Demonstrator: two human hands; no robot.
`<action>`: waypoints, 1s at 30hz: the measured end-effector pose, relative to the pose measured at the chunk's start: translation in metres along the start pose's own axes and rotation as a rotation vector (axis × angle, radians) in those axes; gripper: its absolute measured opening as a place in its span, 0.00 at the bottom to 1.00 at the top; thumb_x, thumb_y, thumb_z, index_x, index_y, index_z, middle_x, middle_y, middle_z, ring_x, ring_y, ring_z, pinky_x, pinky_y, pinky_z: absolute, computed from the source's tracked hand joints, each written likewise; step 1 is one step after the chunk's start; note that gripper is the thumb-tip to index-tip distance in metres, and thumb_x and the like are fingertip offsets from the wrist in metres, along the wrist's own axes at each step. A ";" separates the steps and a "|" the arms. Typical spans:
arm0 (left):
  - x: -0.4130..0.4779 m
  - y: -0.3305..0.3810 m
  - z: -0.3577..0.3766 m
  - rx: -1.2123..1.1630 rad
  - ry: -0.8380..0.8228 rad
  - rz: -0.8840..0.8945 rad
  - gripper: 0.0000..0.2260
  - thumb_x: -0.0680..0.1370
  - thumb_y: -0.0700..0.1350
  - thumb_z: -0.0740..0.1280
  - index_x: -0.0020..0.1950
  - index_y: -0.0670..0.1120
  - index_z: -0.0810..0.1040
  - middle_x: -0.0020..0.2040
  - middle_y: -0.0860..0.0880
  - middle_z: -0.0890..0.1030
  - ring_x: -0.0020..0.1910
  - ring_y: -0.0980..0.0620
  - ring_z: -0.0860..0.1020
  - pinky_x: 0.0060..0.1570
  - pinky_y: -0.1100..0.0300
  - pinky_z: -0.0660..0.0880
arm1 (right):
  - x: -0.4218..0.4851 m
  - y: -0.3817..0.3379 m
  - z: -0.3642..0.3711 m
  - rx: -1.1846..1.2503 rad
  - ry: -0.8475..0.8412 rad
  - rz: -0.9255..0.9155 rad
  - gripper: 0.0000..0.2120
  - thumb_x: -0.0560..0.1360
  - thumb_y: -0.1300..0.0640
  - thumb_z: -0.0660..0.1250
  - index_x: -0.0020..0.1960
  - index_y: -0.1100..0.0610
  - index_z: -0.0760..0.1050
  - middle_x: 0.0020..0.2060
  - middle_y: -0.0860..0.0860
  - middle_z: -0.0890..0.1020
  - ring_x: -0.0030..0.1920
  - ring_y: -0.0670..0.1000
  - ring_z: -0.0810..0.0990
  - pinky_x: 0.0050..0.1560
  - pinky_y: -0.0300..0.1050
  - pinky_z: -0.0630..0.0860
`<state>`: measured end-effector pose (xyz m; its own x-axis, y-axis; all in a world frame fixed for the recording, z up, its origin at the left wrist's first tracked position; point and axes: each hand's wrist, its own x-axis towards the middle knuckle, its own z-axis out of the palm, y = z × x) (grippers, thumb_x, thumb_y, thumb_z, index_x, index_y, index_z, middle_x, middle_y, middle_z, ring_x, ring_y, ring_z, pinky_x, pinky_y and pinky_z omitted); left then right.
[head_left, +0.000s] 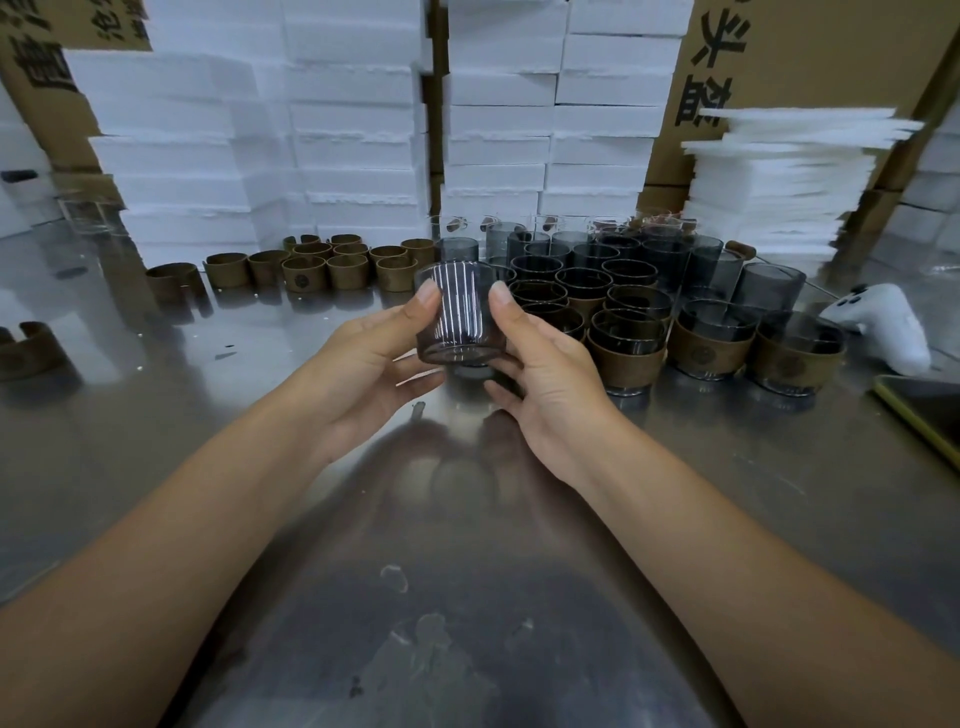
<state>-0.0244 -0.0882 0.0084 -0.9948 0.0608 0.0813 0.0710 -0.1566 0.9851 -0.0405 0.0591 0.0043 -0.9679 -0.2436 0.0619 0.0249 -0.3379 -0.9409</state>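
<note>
sleeved glasses (712, 347) just beside smoky glass (460, 312)

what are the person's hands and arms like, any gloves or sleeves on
Both are bare: no gloves on the left hand or right hand, and no sleeves reach the left forearm or right forearm. No rings, watch or wristband show. The nails that show are short and unpainted.

Steel table (156, 415) – white foam boxes (353, 130), cardboard cartons (810, 52) behind.
</note>
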 end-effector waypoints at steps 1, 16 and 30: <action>0.000 0.000 -0.001 0.000 -0.012 -0.003 0.12 0.66 0.58 0.68 0.42 0.54 0.86 0.46 0.52 0.85 0.43 0.56 0.82 0.53 0.60 0.74 | 0.000 0.000 0.000 -0.004 0.002 0.002 0.14 0.67 0.41 0.70 0.46 0.50 0.80 0.38 0.45 0.84 0.39 0.43 0.80 0.38 0.34 0.74; 0.005 -0.001 -0.002 0.201 0.179 0.106 0.15 0.68 0.61 0.67 0.45 0.53 0.83 0.43 0.55 0.84 0.44 0.57 0.80 0.45 0.60 0.73 | -0.005 0.007 0.005 -0.216 0.017 -0.178 0.13 0.77 0.50 0.66 0.54 0.59 0.77 0.36 0.42 0.82 0.34 0.33 0.79 0.34 0.26 0.71; 0.000 -0.001 0.004 0.146 0.078 0.125 0.21 0.67 0.57 0.67 0.56 0.47 0.80 0.54 0.48 0.83 0.56 0.52 0.79 0.50 0.59 0.74 | -0.006 0.000 0.004 -0.115 0.073 -0.085 0.18 0.71 0.48 0.72 0.57 0.55 0.78 0.40 0.44 0.85 0.41 0.39 0.83 0.38 0.32 0.75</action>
<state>-0.0238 -0.0845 0.0075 -0.9798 -0.0278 0.1982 0.1986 -0.0132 0.9800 -0.0334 0.0566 0.0050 -0.9810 -0.1506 0.1222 -0.0824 -0.2468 -0.9656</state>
